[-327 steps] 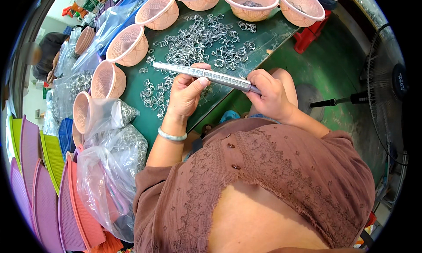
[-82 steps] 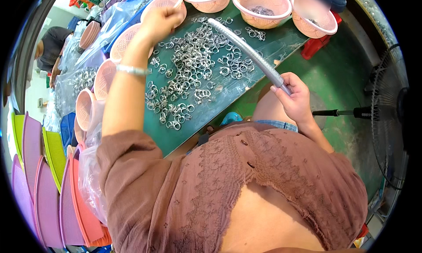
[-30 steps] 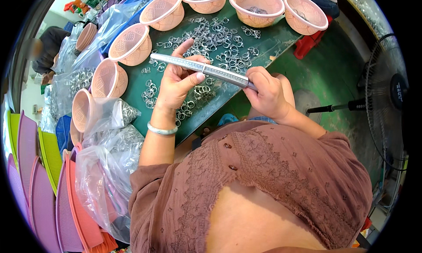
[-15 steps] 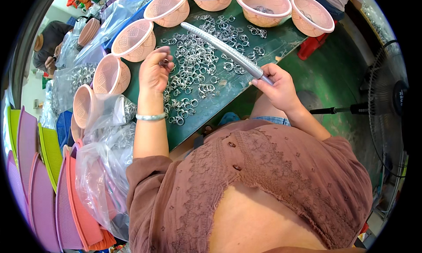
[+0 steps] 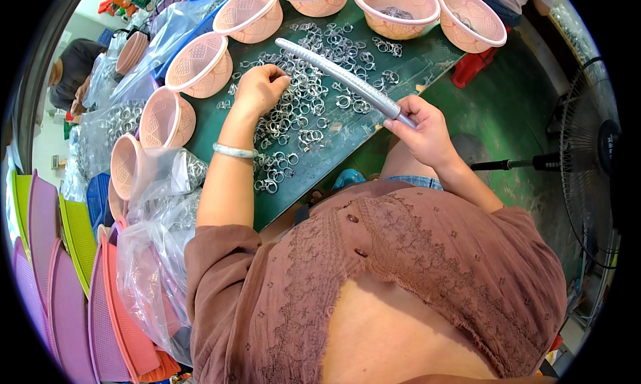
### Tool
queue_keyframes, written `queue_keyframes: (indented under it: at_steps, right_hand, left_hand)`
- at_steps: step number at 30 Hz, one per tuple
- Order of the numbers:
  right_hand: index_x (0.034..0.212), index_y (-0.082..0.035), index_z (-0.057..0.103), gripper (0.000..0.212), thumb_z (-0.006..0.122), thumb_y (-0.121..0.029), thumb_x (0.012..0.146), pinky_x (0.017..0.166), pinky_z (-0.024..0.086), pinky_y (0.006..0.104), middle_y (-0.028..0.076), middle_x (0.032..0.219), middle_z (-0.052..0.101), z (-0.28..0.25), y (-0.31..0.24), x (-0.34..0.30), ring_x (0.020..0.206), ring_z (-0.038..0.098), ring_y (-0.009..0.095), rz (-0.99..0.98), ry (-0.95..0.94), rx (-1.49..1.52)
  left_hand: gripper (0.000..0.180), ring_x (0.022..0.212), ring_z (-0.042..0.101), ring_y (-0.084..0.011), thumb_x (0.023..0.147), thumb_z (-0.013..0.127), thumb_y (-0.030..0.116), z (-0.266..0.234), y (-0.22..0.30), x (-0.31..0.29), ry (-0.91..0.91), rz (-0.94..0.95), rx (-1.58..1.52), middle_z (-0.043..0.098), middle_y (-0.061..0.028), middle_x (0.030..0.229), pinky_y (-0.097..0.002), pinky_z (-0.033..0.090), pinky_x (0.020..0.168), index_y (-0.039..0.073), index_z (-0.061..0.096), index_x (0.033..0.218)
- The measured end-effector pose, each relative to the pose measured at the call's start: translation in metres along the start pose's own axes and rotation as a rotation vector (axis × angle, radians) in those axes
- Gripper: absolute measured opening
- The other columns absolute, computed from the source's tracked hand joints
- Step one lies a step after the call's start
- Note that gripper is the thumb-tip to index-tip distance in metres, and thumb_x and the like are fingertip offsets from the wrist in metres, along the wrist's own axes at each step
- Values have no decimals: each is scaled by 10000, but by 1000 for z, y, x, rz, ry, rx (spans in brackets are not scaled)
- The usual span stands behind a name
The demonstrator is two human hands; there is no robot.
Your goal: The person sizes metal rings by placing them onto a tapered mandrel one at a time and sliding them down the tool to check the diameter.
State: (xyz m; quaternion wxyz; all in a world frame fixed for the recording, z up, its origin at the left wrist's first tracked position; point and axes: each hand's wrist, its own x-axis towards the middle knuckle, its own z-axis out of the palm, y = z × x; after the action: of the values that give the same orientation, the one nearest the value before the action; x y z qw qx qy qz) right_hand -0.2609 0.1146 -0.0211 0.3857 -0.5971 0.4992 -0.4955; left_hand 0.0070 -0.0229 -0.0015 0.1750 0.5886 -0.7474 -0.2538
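A silver, tapered ring mandrel (image 5: pixel 334 70) is gripped at its thick end by my right hand (image 5: pixel 420 123), beyond the table's near right edge. Its thin tip slants up and left over the pile. Many small silver rings (image 5: pixel 304 120) lie loose across the green table (image 5: pixel 320 163). My left hand (image 5: pixel 262 90), a pale bangle on its wrist, hovers over the left side of the rings. Thumb and fingertips are pinched together there; whatever sits between them is too small or hidden to make out.
Pink plastic baskets (image 5: pixel 250 15) curve around the table's far and left edges, some with rings inside. Clear plastic bags (image 5: pixel 157 250) and stacked coloured baskets (image 5: pixel 70 304) stand at left. A fan (image 5: pixel 587 150) and a red stool (image 5: pixel 471 67) are at right. Another person (image 5: pixel 73 70) is far left.
My left hand has moved right over the ring pile, turning from half-curled with its palm showing to a downward pinch. My right hand and the mandrel stay nearly where they were.
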Motion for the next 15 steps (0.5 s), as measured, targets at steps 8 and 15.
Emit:
queue_keyframes:
  at_steps: [8, 15]
  right_hand:
    - [750, -9, 522, 156, 673, -24, 719, 531, 360, 212, -10, 664, 485, -2, 6, 0, 618, 430, 50, 8, 1, 10]
    - [756, -11, 524, 152, 671, -26, 722, 528, 359, 212, -15, 656, 478, -2, 5, 0, 615, 428, 49, 5, 9, -15]
  left_hand:
    - [197, 653, 493, -53, 818, 576, 96, -13, 9, -13, -340, 8, -284, 608, 5, 769, -192, 404, 588, 28, 625, 996]
    - [201, 606, 480, -47, 805, 558, 62, -21, -17, -7, -114, -106, -530, 582, 3, 706, -190, 401, 540, 28, 630, 989]
